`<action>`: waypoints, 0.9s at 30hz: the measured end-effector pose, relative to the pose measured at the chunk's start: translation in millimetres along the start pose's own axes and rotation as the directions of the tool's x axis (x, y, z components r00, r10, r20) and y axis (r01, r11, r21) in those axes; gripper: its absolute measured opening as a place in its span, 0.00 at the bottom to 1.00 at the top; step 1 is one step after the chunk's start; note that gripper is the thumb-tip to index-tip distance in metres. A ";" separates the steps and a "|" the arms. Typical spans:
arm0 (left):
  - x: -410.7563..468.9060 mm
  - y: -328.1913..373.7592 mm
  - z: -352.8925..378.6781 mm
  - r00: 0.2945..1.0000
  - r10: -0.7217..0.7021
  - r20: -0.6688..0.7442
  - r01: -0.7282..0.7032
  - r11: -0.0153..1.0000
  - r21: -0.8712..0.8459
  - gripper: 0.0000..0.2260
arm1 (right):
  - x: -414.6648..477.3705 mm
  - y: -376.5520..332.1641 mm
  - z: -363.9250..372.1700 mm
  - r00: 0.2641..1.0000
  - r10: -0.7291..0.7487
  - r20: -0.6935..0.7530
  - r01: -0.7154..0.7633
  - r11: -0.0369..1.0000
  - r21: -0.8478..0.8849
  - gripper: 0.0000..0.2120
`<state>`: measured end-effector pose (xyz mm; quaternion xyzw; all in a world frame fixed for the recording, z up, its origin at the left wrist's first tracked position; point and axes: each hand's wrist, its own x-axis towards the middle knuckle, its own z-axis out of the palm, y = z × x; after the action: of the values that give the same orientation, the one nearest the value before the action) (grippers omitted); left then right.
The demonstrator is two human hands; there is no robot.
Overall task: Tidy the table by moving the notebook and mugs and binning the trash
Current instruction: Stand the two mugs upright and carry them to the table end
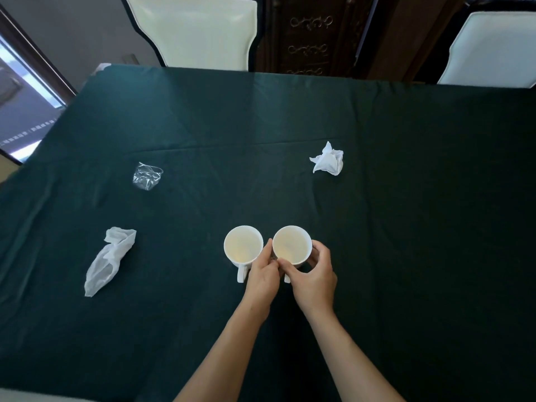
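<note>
Two white mugs stand side by side near the middle of the dark green table (406, 227), handles toward me. My left hand (262, 275) rests against the right side of the left mug (243, 246), by its handle. My right hand (314, 272) is wrapped around the right mug (291, 244), fingers on its near and right wall. Both mugs look empty. Trash lies about: a crumpled white tissue (327, 159) at the far right, a crushed clear plastic cup (147, 176) at the far left, a long crumpled tissue (108, 259) at the near left. No notebook is in view.
Two cream-backed chairs, one (197, 30) behind the table's far edge and one (493, 47) at the far right. A dark carved cabinet (310, 36) stands between them. A window frame (26, 105) runs along the left.
</note>
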<state>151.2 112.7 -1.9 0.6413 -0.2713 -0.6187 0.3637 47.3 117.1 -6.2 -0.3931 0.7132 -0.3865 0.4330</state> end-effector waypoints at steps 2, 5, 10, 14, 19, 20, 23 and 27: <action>-2.7 -2.1 -0.4 1.000 0.025 -0.004 -0.025 1.000 0.000 0.24 | 0.8 1.7 -0.9 1.000 -0.012 0.011 0.012 1.000 -0.012 0.32; -15.2 -9.0 -4.2 1.000 0.027 0.008 -0.027 0.999 0.028 0.18 | 1.3 5.6 -4.1 0.999 -0.011 0.039 0.012 0.999 -0.031 0.35; -52.3 -37.5 -33.2 0.982 -0.056 -0.181 0.064 0.997 0.040 0.09 | -9.6 15.9 -16.4 0.999 0.033 0.028 -0.031 0.998 -0.049 0.36; -56.1 -48.5 -49.2 0.914 -0.044 -0.403 0.044 0.999 -0.007 0.05 | -20.2 25.9 -20.5 0.988 0.123 0.091 -0.123 0.992 0.000 0.22; -40.6 -36.4 -51.9 0.930 0.044 -0.365 -0.031 0.999 0.041 0.11 | -21.8 26.3 -15.0 0.979 0.097 0.180 -0.104 0.994 0.027 0.06; -37.6 -35.8 -52.8 0.935 0.045 -0.353 -0.029 0.998 0.051 0.12 | -21.7 24.1 -14.2 0.978 0.090 0.190 -0.096 0.995 0.021 0.02; -29.7 -38.0 -55.3 0.940 0.042 -0.339 -0.025 0.998 0.054 0.13 | -19.1 23.7 -9.7 0.969 0.098 0.225 -0.098 0.995 -0.013 0.09; -23.6 -41.2 -52.7 0.949 0.034 -0.314 -0.044 0.999 -0.026 0.13 | -16.3 26.4 -3.3 0.950 0.148 0.277 -0.169 0.984 0.052 0.11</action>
<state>197.1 162.7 -22.5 0.7200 -0.2127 -0.5059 0.4248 43.5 142.8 -23.6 -0.3673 0.6613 -0.3194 0.5707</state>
